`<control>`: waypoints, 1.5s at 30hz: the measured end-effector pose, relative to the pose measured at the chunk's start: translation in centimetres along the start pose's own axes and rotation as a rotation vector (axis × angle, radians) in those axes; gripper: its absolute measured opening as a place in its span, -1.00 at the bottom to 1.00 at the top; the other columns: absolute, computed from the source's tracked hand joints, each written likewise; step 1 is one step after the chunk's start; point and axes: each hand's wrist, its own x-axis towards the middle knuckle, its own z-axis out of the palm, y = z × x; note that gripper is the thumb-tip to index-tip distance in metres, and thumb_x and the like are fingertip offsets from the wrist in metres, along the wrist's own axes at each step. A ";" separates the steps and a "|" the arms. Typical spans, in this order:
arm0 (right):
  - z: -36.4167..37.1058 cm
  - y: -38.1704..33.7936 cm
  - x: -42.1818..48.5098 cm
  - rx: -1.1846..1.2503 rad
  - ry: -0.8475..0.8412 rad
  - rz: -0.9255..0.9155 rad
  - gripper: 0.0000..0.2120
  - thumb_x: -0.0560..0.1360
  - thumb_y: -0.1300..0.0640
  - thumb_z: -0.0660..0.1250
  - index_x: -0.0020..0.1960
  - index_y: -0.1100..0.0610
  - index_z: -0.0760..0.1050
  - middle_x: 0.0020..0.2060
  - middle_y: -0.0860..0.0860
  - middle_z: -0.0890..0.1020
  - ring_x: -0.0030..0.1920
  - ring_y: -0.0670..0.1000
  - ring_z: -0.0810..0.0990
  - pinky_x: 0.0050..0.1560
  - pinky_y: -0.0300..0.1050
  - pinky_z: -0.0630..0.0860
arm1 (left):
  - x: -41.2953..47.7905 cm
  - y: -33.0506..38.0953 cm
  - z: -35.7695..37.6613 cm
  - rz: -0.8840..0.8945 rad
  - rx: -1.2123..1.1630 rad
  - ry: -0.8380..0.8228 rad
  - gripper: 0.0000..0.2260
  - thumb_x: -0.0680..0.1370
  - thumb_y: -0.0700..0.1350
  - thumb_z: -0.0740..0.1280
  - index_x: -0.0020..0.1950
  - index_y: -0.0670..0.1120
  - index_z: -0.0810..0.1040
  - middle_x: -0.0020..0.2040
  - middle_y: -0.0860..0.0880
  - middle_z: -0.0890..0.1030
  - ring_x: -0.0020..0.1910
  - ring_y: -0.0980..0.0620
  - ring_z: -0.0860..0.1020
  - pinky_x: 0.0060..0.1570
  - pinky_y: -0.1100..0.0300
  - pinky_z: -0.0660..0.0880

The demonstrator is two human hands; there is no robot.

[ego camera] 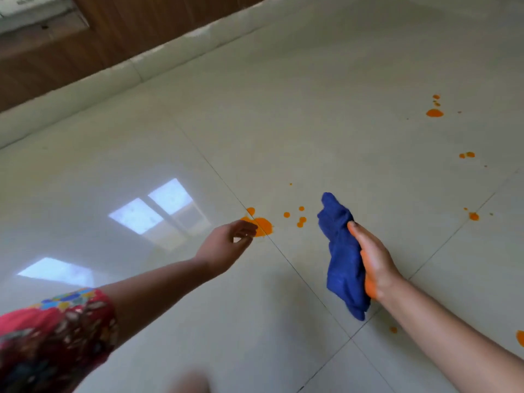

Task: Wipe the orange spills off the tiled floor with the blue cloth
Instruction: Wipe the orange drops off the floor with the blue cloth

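My right hand [374,259] grips a crumpled blue cloth [341,256] above the pale tiled floor [312,123]; orange stains mark the palm's edge. My left hand [226,242] hangs over the floor with loosely curled fingers and holds nothing. Just beyond its fingertips lies the largest orange spill [262,224], with small drops [300,218] to its right, left of the cloth. More orange spots sit farther right [434,112], [467,155], [473,216], and near the right arm [393,329].
A pale skirting strip [136,69] and dark wooden panelling [113,32] run along the upper left. Window light reflects on the glossy tiles [158,207] at left. A red patterned sleeve [56,330] covers my left upper arm.
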 end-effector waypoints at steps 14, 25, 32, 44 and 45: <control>7.3 8.3 7.4 -1.331 0.445 0.086 -0.43 0.59 -0.16 -0.22 0.57 -0.05 -0.20 0.54 -0.16 -0.19 0.56 -0.02 -0.18 0.48 0.08 -0.14 | 7.8 -12.9 1.4 0.174 0.317 0.205 -0.52 0.54 -0.05 0.13 0.48 -0.04 0.33 0.51 -0.02 0.31 0.48 -0.07 0.27 0.45 0.01 0.20; 5.5 7.4 13.1 -1.838 0.314 -0.407 -0.48 0.61 -0.09 -0.06 0.55 0.01 0.17 0.54 -0.04 0.20 0.51 0.03 0.23 0.41 0.07 0.19 | 8.4 -13.9 2.4 0.104 0.424 0.200 -0.48 0.62 0.11 0.01 0.58 0.09 0.04 0.59 0.14 0.01 0.57 0.14 -0.10 0.53 0.06 -0.10; 0.2 3.6 15.5 -1.718 0.651 -0.186 -0.44 0.60 -0.14 -0.13 0.55 -0.01 0.14 0.55 -0.05 0.18 0.52 0.06 0.18 0.43 0.18 0.19 | 8.3 -13.8 2.8 0.087 0.461 0.208 -0.49 0.62 0.09 0.02 0.57 0.05 0.10 0.59 0.10 0.07 0.57 0.10 -0.06 0.53 0.05 -0.11; 0.0 1.7 17.1 -1.791 0.378 -0.360 -0.49 0.61 -0.10 -0.09 0.53 -0.06 0.19 0.54 -0.08 0.20 0.52 0.05 0.19 0.42 0.16 0.17 | 8.3 -13.6 3.0 0.073 0.463 0.232 -0.48 0.62 0.09 0.02 0.57 0.00 0.09 0.59 0.06 0.10 0.57 0.08 -0.01 0.53 0.04 -0.09; 0.1 1.0 18.6 -1.753 0.476 -0.313 -0.50 0.62 -0.10 -0.08 0.54 -0.07 0.18 0.54 -0.09 0.18 0.53 0.04 0.17 0.44 0.15 0.13 | 8.4 -13.5 3.0 0.078 0.477 0.237 -0.48 0.62 0.09 0.01 0.57 -0.01 0.10 0.59 0.04 0.11 0.57 0.06 0.00 0.53 0.04 -0.08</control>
